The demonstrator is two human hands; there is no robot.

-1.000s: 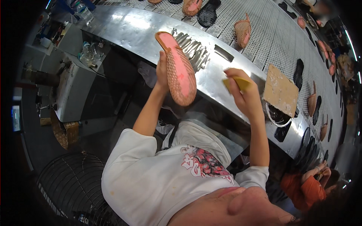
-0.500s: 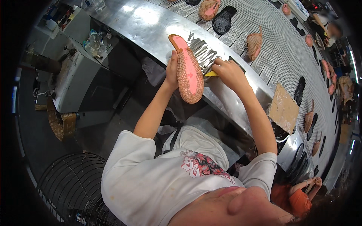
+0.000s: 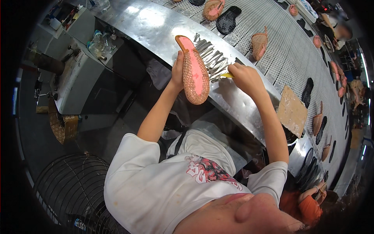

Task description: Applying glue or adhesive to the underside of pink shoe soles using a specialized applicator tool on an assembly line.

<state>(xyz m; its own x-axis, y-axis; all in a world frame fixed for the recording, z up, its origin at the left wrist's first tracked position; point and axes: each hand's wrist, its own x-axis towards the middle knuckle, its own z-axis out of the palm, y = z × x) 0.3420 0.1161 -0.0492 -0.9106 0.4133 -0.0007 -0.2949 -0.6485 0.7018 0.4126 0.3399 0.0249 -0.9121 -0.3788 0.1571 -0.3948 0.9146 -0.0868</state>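
My left hand [image 3: 177, 73] is closed on a woven tan shoe upper [image 3: 190, 83] stretched over a pink last, its sole side facing up. The shoe is tilted upright in front of the metal table edge. My right hand [image 3: 245, 80] is closed on a slim yellow tool [image 3: 227, 75], most of it hidden by the fingers. Its visible yellow end lies beside a row of thin silvery-grey strips [image 3: 213, 58] on the metal ledge, between the shoe and my right hand. Whether the tool touches the strips, I cannot tell.
A mesh conveyor [image 3: 282, 48] beyond the metal ledge [image 3: 156, 27] carries woven uppers and black soles [image 3: 228, 20]. Right of my right arm, a cardboard sheet [image 3: 292, 112] covers a dark container. A wire fan guard [image 3: 74, 187] stands lower left; a person in orange [image 3: 310, 208] is lower right.
My right hand has moved right, away from the shoe, with the yellow tool, uncovering more of the strips. The left hand and shoe have barely moved. Things on the conveyor have shifted slightly left.
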